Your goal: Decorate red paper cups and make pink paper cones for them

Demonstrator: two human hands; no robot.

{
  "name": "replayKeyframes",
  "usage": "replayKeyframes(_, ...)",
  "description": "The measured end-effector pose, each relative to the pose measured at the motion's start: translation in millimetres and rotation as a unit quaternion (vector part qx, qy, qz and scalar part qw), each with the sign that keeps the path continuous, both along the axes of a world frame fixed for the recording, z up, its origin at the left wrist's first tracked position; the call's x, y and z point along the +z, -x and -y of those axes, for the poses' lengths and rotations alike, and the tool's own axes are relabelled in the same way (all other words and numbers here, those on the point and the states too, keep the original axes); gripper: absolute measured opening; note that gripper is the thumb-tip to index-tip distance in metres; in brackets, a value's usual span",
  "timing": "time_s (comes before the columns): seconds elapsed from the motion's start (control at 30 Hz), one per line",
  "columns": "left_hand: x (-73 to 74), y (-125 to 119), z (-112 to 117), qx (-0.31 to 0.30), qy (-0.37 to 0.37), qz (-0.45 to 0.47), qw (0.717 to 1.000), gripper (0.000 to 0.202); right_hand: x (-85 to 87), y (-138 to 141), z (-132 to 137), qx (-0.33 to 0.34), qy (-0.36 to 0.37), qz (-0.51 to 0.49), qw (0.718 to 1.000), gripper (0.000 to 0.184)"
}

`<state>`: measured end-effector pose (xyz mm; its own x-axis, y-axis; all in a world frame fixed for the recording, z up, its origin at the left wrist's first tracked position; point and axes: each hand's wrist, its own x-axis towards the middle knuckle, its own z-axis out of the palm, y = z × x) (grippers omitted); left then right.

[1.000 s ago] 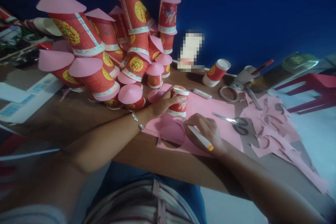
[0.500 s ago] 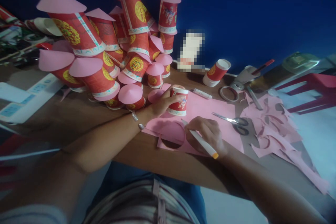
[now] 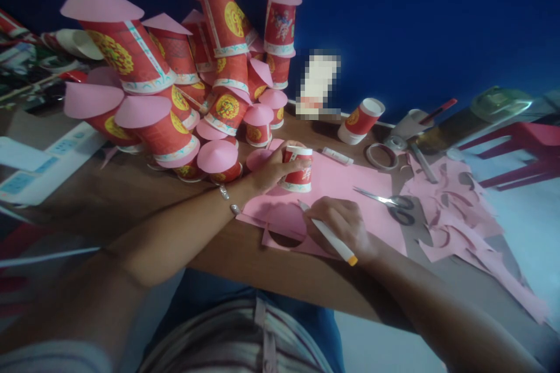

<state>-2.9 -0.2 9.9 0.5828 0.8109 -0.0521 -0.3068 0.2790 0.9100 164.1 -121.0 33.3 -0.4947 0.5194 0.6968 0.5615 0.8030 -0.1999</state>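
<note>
My left hand [image 3: 272, 169] is wrapped round a red paper cup [image 3: 301, 176] with white bands, which stands on a pink paper sheet [image 3: 371, 186]. In my right hand [image 3: 336, 221] is a white marker [image 3: 335, 240] with an orange end, its tip pointing at the paper just in front of the cup. A round cut-out hole [image 3: 286, 239] shows near the sheet's front edge. Scissors [image 3: 387, 201] with dark handles lie partly open on the sheet, right of my right hand. Beyond the cup a white marker cap [image 3: 338, 156] rests on the paper.
Stacked red cups with pink cone tops [image 3: 227, 108] crowd the left and back of the table [image 3: 245, 268]. Pink paper scraps [image 3: 455, 210] lie on the right. Behind them are a tape roll [image 3: 381, 156], a stack of cups [image 3: 361, 121] and a pen holder [image 3: 409, 125].
My right hand and the marker have shifted slightly to the left along the paper near the cup's base. My left hand keeps its hold, and the cup has barely moved.
</note>
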Motion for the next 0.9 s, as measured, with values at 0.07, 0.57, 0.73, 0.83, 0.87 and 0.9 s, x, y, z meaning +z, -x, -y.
replayKeyframes(0.07, -1.3, -0.8, -0.3, 0.002, -0.014, -0.003, 1.000, 0.053, -0.6, -0.8, -0.2, -0.010, 0.001, -0.003, 1.000, 0.016)
replayKeyframes(0.57, -4.0, -3.7, 3.5, 0.033, -0.154, -0.090, 0.983, 0.058, -2.2, -2.2, -2.2, -0.025, 0.020, -0.009, 0.999, 0.013)
replayKeyframes(0.73, -3.7, -4.6, 4.2, 0.043, -0.144, -0.095, 0.984, 0.057, 1.6, -2.3, -3.2, -0.017, 0.035, -0.010, 0.999, 0.011)
replayKeyframes(0.83, -3.4, -5.3, 4.3, 0.043, -0.148, -0.093, 0.984, 0.057, 1.7, -2.3, -3.4, -0.015, 0.034, -0.005, 0.999, 0.013)
replayKeyframes(0.87, -3.5, -5.5, 4.2, 0.043, -0.149, -0.092, 0.984, 0.057, 1.2, -2.2, -3.4, -0.016, 0.035, -0.004, 0.999, 0.013)
replayKeyframes(0.9, -3.8, -5.6, 4.1, 0.042, -0.148, -0.091, 0.984, 0.058, 0.4, -2.1, -3.3, -0.019, 0.037, -0.005, 0.999, 0.013)
